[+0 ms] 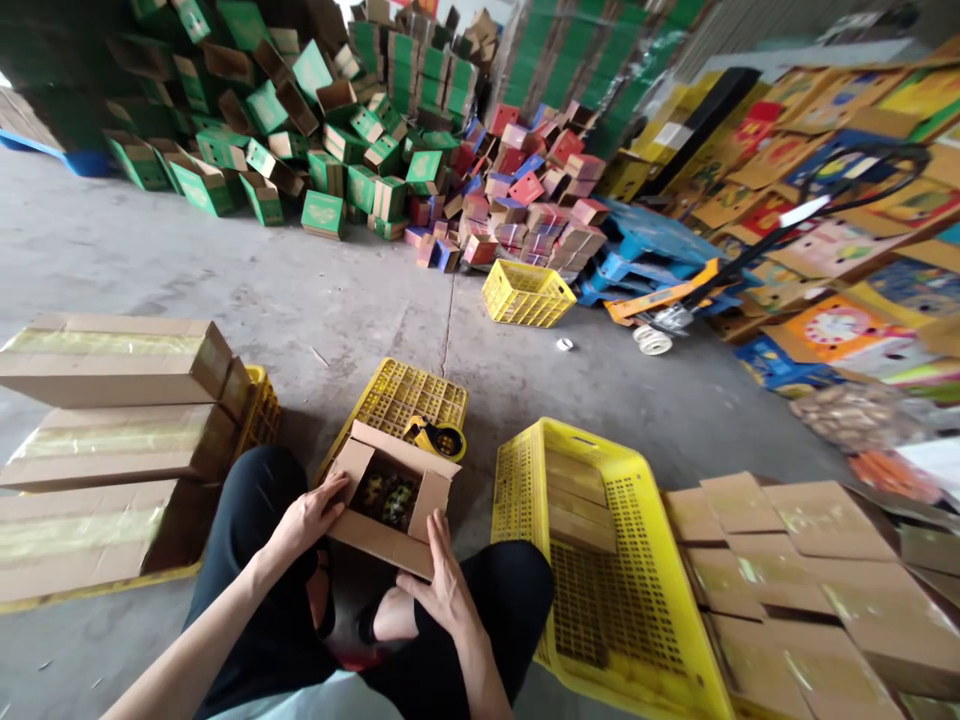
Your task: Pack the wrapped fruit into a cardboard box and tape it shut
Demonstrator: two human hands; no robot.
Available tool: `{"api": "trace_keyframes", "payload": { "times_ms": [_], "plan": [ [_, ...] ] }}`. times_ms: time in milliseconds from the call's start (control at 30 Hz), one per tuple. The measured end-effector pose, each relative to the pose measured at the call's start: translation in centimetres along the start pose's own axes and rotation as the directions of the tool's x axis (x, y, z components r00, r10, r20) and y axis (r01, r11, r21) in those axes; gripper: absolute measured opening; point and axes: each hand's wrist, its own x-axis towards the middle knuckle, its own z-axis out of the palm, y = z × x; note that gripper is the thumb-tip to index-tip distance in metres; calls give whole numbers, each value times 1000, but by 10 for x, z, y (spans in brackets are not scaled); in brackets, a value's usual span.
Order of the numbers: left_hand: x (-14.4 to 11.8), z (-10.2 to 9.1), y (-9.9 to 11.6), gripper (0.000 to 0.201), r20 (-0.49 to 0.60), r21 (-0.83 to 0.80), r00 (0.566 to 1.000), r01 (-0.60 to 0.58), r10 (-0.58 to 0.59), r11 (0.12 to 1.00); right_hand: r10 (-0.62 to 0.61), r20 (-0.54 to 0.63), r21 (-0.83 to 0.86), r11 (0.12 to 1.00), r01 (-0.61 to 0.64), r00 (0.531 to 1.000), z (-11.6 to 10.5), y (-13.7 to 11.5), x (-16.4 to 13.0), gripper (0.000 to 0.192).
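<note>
Just above my knees a small cardboard box stands with its top flaps up and folded outward. Dark, greenish-yellow pieces lie inside it, too small to name. My left hand holds the box's left edge, its fingers over the side flap. On the opposite side, my right hand grips the right edge, fingers along the flap and thumb at the front wall. Behind the box, a yellow-and-black tape dispenser rests on an upturned yellow crate.
Taped cartons are stacked at left. On my right are a yellow crate with flat boxes inside and more taped cartons. Farther off are another yellow crate, a pallet jack, blue pallets and heaped green boxes.
</note>
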Motion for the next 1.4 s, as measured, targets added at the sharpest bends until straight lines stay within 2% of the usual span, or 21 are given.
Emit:
{"api": "trace_keyframes", "payload": {
  "times_ms": [200, 300, 400, 600, 767, 933, 1133, 1267, 1400],
  "plan": [
    [4, -10, 16, 45, -1, -54, 999, 46, -47, 997, 17, -7, -14, 1000, -17, 1000, -11, 1, 18, 72],
    [8, -19, 25, 47, -2, -104, 996, 84, -85, 991, 29, -55, 13, 1000, -28, 998, -14, -1, 27, 55],
    [14, -27, 29, 49, 7, -125, 996, 95, -94, 988, 57, -130, 65, 997, -49, 990, -15, -3, 34, 47],
    [16, -31, 28, 49, 14, -210, 989, 144, -145, 967, 196, -204, 210, 966, -153, 959, -8, -1, 44, 49],
    [10, -22, 18, 59, -12, -320, 987, 146, -158, 936, 279, -257, 198, 952, -233, 925, -4, -6, 46, 58],
    [9, -12, 8, 58, -62, -272, 988, 122, -144, 955, 301, -327, 180, 951, -253, 896, 0, -12, 45, 68],
    [6, -15, 16, 57, -72, -237, 983, 148, -169, 960, 314, -347, 181, 947, -265, 884, 7, -9, 42, 77],
    [5, -20, 23, 54, -20, -245, 987, 148, -157, 958, 317, -352, 214, 943, -254, 880, 11, -7, 40, 71],
    [4, -22, 21, 51, 10, -360, 989, 142, -148, 922, 310, -325, 281, 934, -222, 893, 11, -4, 38, 60]
  ]
}}
